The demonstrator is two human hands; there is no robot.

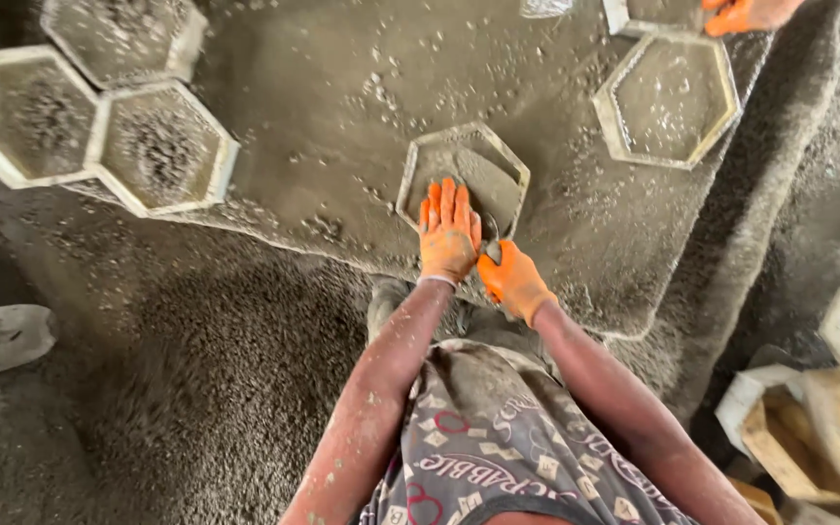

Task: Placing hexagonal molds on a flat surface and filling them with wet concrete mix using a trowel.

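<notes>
The left hand (447, 233), in an orange glove, lay flat with fingers spread on the near edge of a hexagonal mould (466, 175) resting on the wet, grey tabletop (323, 107). The right hand (511, 280), also gloved, was closed around a small metal tool (491, 236) beside it. Filled hexagonal moulds (157, 146) sat at left; another person's gloved hand (731, 15) showed at top.

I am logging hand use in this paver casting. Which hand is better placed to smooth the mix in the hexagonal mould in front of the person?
Probably the left hand: it lies flat, fingers spread, on the hexagonal mould. The right hand is closed on a small metal tool at the near rim.
</notes>
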